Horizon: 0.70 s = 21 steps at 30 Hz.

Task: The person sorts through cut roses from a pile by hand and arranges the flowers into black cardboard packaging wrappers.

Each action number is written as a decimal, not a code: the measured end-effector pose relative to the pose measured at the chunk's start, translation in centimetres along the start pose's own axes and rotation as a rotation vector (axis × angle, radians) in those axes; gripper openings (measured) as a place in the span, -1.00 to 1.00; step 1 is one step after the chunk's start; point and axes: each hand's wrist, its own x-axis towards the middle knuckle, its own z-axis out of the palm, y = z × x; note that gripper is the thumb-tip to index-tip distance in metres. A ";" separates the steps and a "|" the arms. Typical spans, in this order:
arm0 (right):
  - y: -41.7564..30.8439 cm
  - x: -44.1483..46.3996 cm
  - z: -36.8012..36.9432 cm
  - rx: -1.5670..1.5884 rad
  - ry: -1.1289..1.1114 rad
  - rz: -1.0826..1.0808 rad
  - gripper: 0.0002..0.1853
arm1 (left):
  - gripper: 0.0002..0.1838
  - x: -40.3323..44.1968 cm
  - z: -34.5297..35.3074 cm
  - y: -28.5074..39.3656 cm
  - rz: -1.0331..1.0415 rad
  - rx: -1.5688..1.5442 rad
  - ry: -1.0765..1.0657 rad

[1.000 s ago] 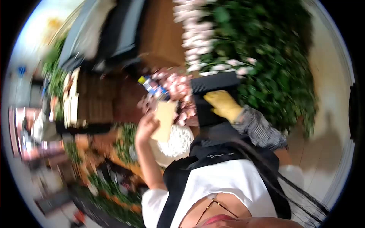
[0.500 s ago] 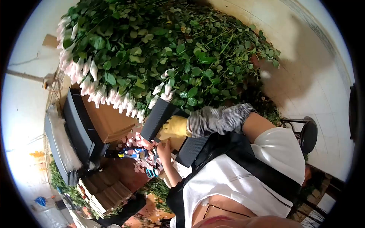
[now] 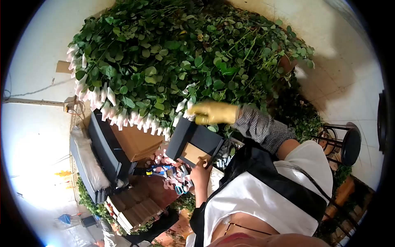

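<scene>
My bare left hand [image 3: 200,173] grips the lower edge of a folded black corrugated cardboard sheet [image 3: 181,138], which has a brown cardboard panel [image 3: 193,153] inside it. My right hand [image 3: 216,113], in a yellow glove with a striped sleeve, is raised above the sheet. Its fingertips reach rosebuds in white sleeves [image 3: 180,106] at the near edge of a big heap of leafy stems [image 3: 185,53]. Blur hides whether its fingers hold one. More sleeved rosebuds [image 3: 119,117] line the heap's left edge.
Black cardboard sheets [image 3: 109,144] stand at left beside an open brown box [image 3: 140,142]. Pink petals, blue-handled scissors [image 3: 181,189] and a blue-and-black tool [image 3: 160,170] lie beyond my left hand. Brown cardboard stacks [image 3: 133,210] are lower left. A black stool [image 3: 349,144] stands at right.
My gloved right hand has left the brown cardboard and moved up to the sleeved rosebuds. The black sheet has shifted and now shows more open, with my left hand at its lower edge.
</scene>
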 end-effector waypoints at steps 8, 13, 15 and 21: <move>8.9 -12.5 -3.6 -1.091 0.266 0.432 -0.79 | -0.63 0.1 -0.9 0.6 -0.085 -0.036 0.011; 8.2 -10.4 -5.6 -1.048 0.104 0.498 -0.77 | -0.63 0.2 -1.2 1.3 -0.090 -0.041 -0.013; 8.7 -7.8 -7.3 -0.979 0.009 0.545 -0.73 | -0.60 0.2 -0.9 0.8 -0.070 -0.031 -0.027; 9.0 1.1 -11.3 -0.895 0.416 0.628 -0.72 | -0.51 0.0 -0.7 0.9 -0.120 -0.038 -0.038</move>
